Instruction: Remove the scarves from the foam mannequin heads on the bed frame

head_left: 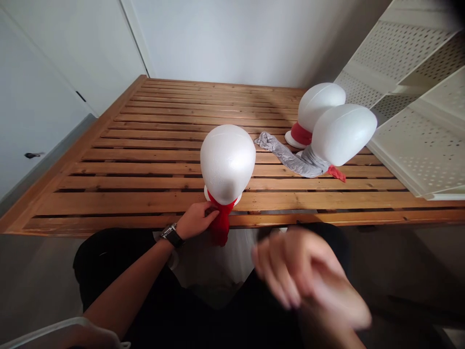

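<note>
A white foam mannequin head (228, 162) stands upright near the front edge of the slatted wooden surface. Round its neck goes a red scarf (221, 230), whose end hangs down over the edge. My left hand (198, 218), with a watch at the wrist, is at the base of this head, thumb and fingers closed on the red scarf. Lower right, my right hand (290, 266) is raised over my lap, away from the head. Motion smears its curled fingers, and nothing can be made out in them.
Two more white foam heads stand at right; the nearer one (343, 133) leans and wears a grey scarf (292, 160) trailing left, and the farther one (319, 104) has a red band round its neck. A perforated white shelf unit (417, 126) borders the slatted surface (145, 201).
</note>
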`<action>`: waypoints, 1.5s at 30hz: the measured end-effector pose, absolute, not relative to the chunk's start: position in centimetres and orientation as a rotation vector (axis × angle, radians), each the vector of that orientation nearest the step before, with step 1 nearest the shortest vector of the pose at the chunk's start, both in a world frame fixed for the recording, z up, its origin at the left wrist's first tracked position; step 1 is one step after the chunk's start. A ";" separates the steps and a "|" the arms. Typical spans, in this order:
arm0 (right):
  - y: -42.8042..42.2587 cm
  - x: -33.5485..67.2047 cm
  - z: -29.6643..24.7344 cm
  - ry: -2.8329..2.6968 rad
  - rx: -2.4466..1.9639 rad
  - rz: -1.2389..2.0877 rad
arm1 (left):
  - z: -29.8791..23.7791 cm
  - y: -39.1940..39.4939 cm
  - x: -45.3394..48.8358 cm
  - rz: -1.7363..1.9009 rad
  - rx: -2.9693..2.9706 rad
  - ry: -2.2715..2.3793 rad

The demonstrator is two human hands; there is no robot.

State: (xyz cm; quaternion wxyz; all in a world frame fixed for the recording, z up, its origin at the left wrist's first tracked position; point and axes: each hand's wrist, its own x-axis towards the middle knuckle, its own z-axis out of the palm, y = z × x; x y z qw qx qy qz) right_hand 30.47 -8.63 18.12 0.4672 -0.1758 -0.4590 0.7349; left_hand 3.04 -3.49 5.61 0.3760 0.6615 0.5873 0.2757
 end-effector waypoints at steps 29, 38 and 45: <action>2.3 22.4 2.3 -1.204 -1.541 1.774 | 4.0 -3.1 6.4 0.895 1.048 1.418; 0.9 21.3 2.9 -1.266 -1.524 1.848 | 3.9 -3.7 7.2 0.850 0.675 1.147; 0.7 22.0 2.6 -1.322 -1.531 1.797 | 3.5 -3.7 7.4 1.098 0.662 1.434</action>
